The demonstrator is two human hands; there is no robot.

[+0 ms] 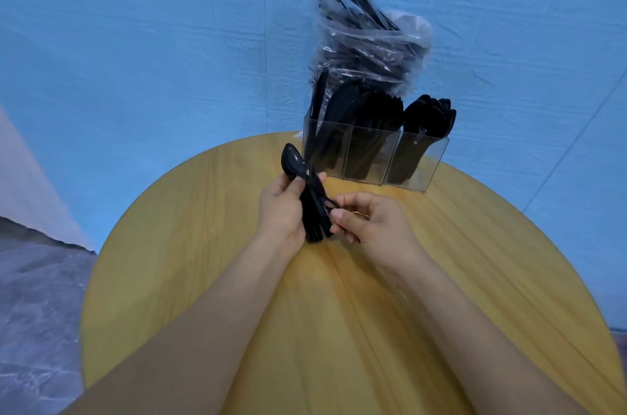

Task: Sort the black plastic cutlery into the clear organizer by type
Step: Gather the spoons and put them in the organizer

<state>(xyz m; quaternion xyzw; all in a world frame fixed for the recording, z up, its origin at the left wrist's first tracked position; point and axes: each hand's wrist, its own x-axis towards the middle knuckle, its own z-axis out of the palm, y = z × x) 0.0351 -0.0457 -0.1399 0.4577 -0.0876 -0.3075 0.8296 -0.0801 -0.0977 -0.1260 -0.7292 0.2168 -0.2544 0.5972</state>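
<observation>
The left hand (281, 211) grips a cutlery bundle (314, 211). The right hand (369, 221) pinches one piece from it. The organizer (373, 156) stands just beyond both hands

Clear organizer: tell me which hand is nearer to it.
Left. The left hand, gripping a bundle of cutlery, sits just in front of the organizer, at its left end. The right hand is lower, farther back toward the person.

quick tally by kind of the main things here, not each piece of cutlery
Clear organizer: 1
Plastic bag of cutlery: 1
Bundle of cutlery, gripped by the left hand: 1
Round table: 1
Hands, with the right hand: 2
Total: 6
</observation>
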